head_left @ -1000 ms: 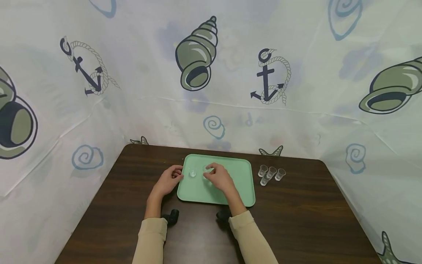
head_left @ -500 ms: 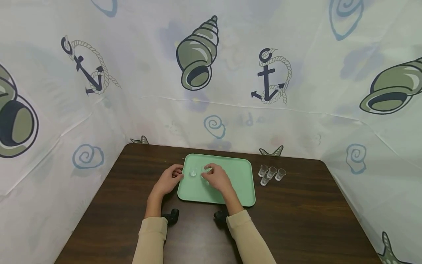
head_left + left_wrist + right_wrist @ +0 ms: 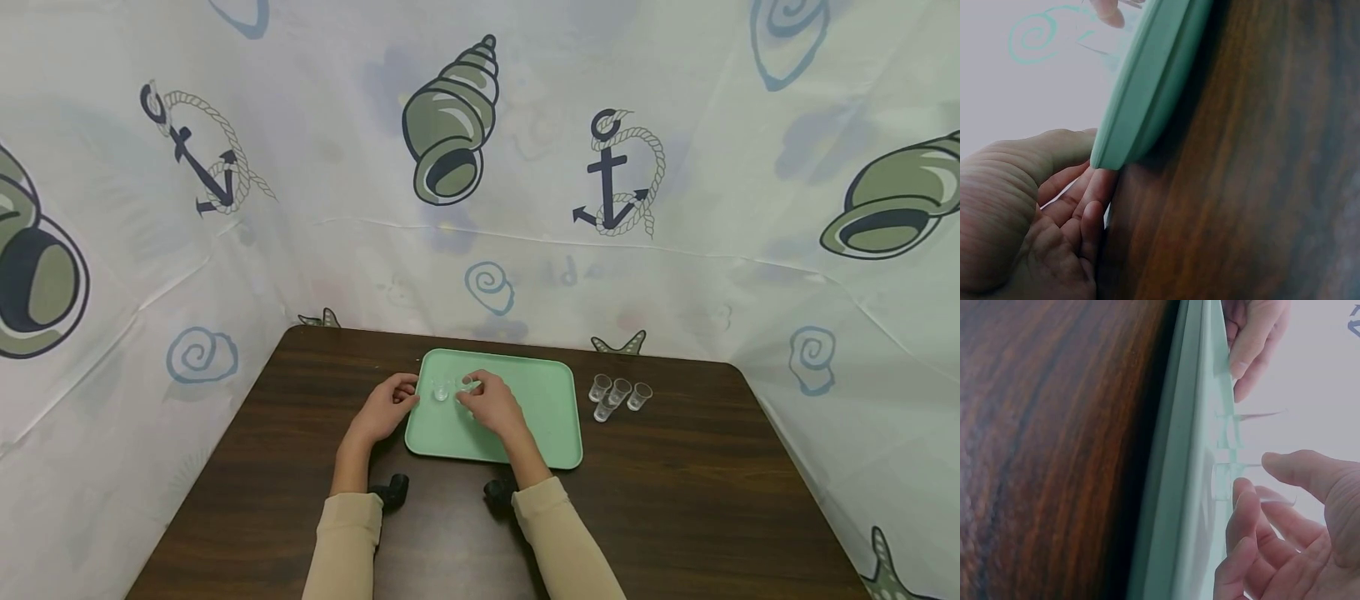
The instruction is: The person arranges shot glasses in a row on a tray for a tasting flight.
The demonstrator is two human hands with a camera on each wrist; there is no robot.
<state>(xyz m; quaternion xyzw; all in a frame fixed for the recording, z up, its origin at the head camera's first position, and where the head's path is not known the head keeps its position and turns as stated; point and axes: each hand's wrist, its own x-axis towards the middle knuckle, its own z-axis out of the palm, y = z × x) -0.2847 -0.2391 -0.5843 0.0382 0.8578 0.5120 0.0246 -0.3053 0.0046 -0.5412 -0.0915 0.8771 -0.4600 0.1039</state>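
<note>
My left hand (image 3: 387,406) holds the left edge of the pale green tray (image 3: 536,417). In the left wrist view its thumb lies at the rim and its fingers reach under the tray's corner. On the tray's left part stands a clear shot glass (image 3: 440,391). Just right of it, my right hand (image 3: 493,406) pinches a second shot glass (image 3: 468,383) between thumb and fingers. The right wrist view shows both glasses upright, side by side with a narrow gap, and the right thumb (image 3: 1291,467) at the nearer glass's rim.
Several more clear shot glasses (image 3: 619,392) stand close together on the dark wooden table (image 3: 675,500), right of the tray. A white curtain (image 3: 540,275) printed with shells and anchors hangs around the back and sides.
My right hand has slid slightly left across the tray with its shot glass, closer to the other glass. The left hand has stayed at the tray's edge.
</note>
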